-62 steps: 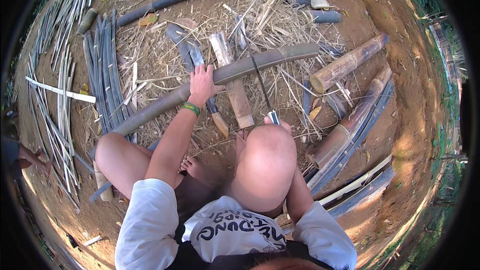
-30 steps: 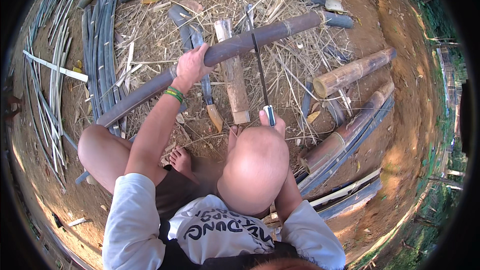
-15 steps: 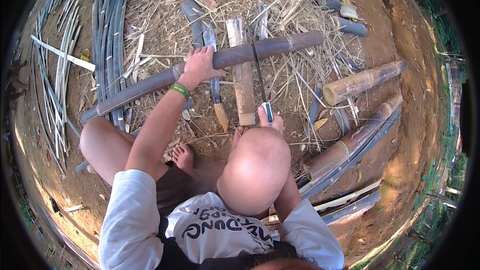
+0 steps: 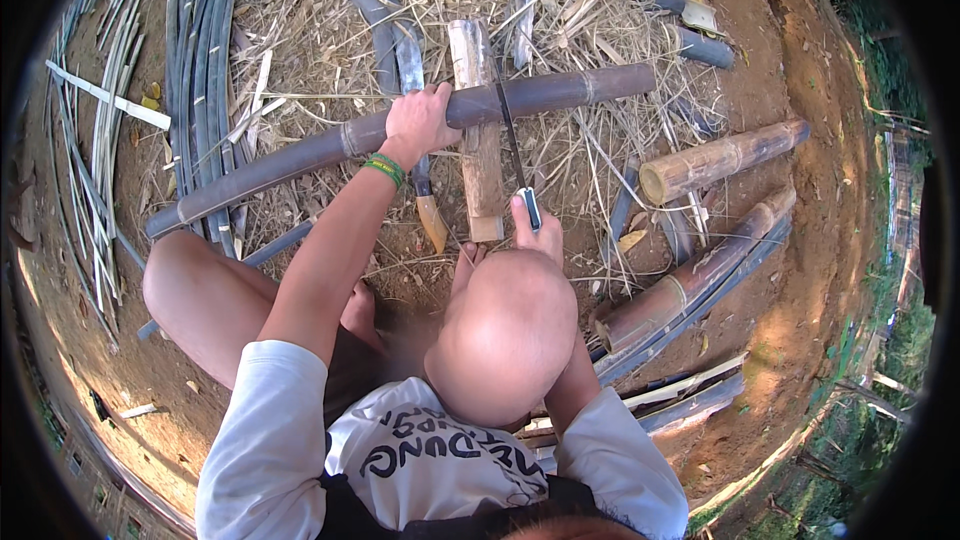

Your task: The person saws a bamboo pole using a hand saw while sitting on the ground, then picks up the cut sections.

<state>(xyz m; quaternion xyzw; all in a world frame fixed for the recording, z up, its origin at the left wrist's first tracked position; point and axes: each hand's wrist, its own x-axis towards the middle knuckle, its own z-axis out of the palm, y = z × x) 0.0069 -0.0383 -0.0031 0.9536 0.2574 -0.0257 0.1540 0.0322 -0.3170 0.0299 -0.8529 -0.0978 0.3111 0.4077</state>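
Note:
A long dark bamboo pole (image 4: 270,162) lies crosswise over a short, pale bamboo log (image 4: 482,172). My left hand (image 4: 420,118) is wrapped round the pole just left of that crossing. In my right hand (image 4: 538,232), beside my raised knee, is the handle of a hand saw (image 4: 512,135). Its narrow blade points away from me and crosses the pole right of the log; I cannot tell how deep the cut is. Beneath my left hand's side of the pole lies a machete (image 4: 430,205), its wooden handle toward me and its blade beyond the pole.
Dried strips and shavings (image 4: 590,60) litter the ground ahead. Dark bamboo lengths (image 4: 205,70) and thin split strips (image 4: 110,120) lie at left. Two thick bamboo pieces, one pale (image 4: 725,160) and one brownish (image 4: 690,285), lie at right. My bare foot (image 4: 362,315) is near the middle.
My left hand has slid right along the pole, closer to the log, and its fingers have closed round it. The saw has drawn slightly toward me. The view has shifted a little.

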